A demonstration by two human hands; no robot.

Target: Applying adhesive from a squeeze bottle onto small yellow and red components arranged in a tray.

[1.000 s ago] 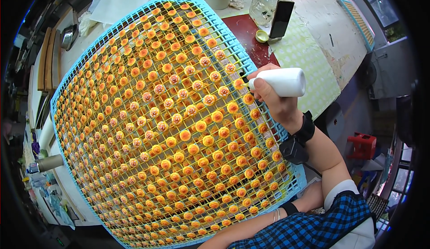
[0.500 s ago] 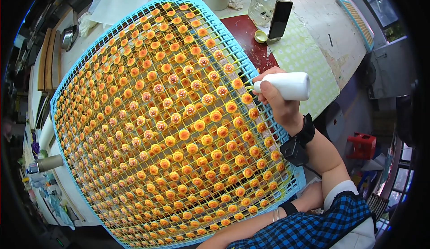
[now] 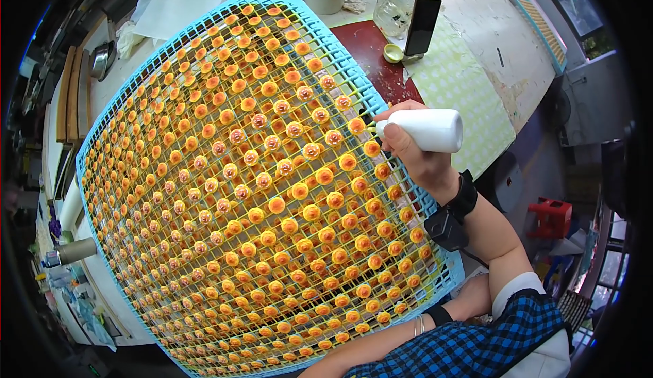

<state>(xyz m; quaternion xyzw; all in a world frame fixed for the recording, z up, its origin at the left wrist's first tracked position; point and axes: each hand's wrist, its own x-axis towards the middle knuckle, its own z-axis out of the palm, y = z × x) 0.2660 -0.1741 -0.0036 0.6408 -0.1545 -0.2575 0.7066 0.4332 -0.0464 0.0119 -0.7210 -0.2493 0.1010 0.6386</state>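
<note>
While the nozzle (image 3: 371, 129) points at a yellow-orange flower-shaped piece (image 3: 356, 126) from just beside it, a wrist slip could knock that piece askew; contact unclear. Too hard a squeeze on the white bottle (image 3: 432, 129) might put out more than you want, if it is charged; contents not visible. Second hazard: the black wrist device (image 3: 447, 232), below your right hand (image 3: 425, 163), lies over the edge of the light-blue rack (image 3: 367, 91) and could snag pieces there if your forearm dips. Rack spreads left of and below that hand, rows of pieces on its mesh.

Your right hand: fingers curled round the bottle, little gap, thumb along its side. Your left hand (image 3: 471, 301): tucked by the right elbow, fingers hidden; can't tell how spread, or whether it grips anything.
</note>
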